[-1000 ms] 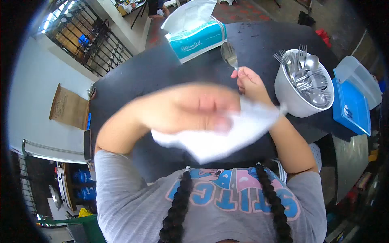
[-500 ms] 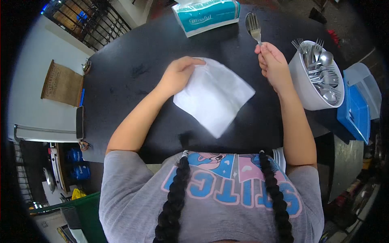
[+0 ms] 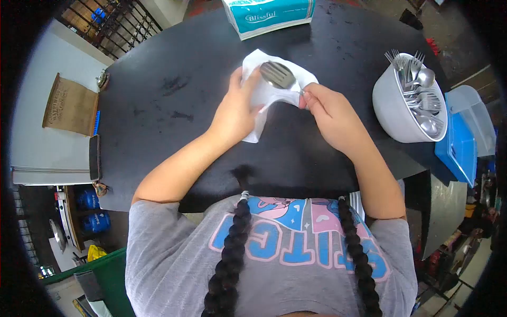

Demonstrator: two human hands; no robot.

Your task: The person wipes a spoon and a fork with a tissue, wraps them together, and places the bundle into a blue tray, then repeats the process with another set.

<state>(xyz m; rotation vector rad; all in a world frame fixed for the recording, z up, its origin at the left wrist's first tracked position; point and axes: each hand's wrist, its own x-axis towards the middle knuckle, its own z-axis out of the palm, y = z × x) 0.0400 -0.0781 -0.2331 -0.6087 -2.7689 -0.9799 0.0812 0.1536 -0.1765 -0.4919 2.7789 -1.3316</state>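
My left hand [image 3: 235, 112] is closed on a white paper napkin [image 3: 260, 58], its corners spread over and below the fingers. A fork [image 3: 283, 80] and a spoon [image 3: 268, 68] are pinched at their handles by my right hand [image 3: 334, 115]. The fork lies against the spoon's bowl, and both heads rest over the napkin, pointing toward my left fingers. Part of the napkin also reaches the right fingertips. The lower ends of both handles are hidden in my right hand.
On the black table [image 3: 163, 132], a white tub [image 3: 393, 113] full of forks and spoons stands at the right. Beside it is a blue plastic box [image 3: 457, 150] with a clear lid. A teal tissue pack [image 3: 272, 18] sits at the far edge.
My right hand has brought the fork and spoon left and down onto the napkin. The napkin, spread wide before, is now bunched and folded under them.
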